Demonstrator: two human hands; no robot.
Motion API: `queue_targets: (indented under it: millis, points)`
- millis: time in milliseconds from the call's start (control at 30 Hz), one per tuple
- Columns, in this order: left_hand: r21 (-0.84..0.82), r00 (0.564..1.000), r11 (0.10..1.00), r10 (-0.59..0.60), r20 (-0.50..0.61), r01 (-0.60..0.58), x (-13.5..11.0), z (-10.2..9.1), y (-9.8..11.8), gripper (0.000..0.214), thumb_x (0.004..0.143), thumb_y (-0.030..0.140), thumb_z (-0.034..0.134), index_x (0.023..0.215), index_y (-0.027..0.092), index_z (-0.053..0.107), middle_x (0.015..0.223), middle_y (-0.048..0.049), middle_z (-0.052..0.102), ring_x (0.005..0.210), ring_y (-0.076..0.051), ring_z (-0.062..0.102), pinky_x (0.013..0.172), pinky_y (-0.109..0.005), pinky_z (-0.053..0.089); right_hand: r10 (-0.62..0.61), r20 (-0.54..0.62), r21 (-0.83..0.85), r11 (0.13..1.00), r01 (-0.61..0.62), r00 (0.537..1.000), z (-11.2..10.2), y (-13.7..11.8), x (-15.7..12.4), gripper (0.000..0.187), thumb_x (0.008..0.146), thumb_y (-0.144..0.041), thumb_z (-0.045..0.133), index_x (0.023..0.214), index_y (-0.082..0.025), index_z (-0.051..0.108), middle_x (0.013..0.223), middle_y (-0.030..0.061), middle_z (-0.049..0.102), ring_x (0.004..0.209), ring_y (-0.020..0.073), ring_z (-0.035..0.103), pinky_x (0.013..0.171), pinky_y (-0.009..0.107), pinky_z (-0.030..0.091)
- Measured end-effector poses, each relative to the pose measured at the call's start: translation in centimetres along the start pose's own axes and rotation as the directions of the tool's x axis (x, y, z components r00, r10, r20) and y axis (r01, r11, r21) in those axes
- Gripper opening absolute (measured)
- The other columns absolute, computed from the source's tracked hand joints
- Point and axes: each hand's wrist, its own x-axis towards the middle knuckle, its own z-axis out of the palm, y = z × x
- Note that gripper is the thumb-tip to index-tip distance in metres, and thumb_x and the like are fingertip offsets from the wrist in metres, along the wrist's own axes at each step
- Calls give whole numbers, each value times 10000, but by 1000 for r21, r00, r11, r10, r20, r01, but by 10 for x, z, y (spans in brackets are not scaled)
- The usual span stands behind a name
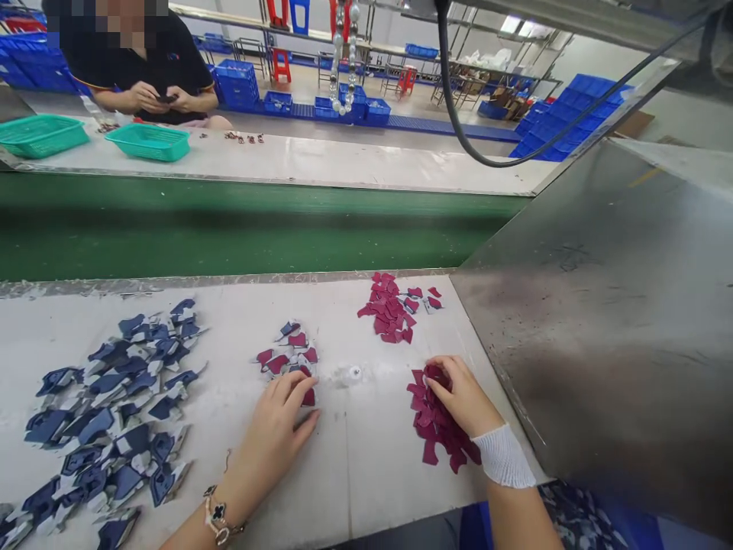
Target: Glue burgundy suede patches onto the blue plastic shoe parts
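hands: 2 | left hand (275, 435): open, fingers spread, holding nothing, fingertips at small maroon-and-navy cut-piece pile (289, 355) | right hand (461, 397): curled onto lower maroon cut-piece pile (438, 420), cannot tell if gripping | white work surface (366, 466): 4 piles, also large navy cut-piece pile (108, 412) at left, upper maroon cut-piece pile (389, 309) at centre

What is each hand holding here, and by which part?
The right hand appears to pinch maroon cut pieces at the pile's top end; the exact part is hidden. The left hand holds nothing visible.

Both hands are palms down — left hand (273, 435) with fingers spread, right hand (461, 396) curled, wrist (504, 457) bandaged.
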Motion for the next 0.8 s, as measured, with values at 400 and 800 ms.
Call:
queue_targets:
  millis: [400,800]
  points:
    - [-20,994,998,-64,94,66,-6,-1,4,306,943,201,535,1241,255,574,1219,-98,601,1113,-286,597,941,-456,511,167,127,443,872,-206,978,-21,9,-3,274,976,-351,602,1183,-171,613,1088,61,668,880,185,670,777,380,579]
    - [-93,990,992,-73,122,84,-9,-10,4,362,942,170,542,1286,277,577,1218,-78,615,1152,-263,592,980,-432,530,169,126,546,811,-211,977,-23,-2,0,280,987,-377,581,1168,-166,613,1040,50,666,807,163,661,714,343,577]
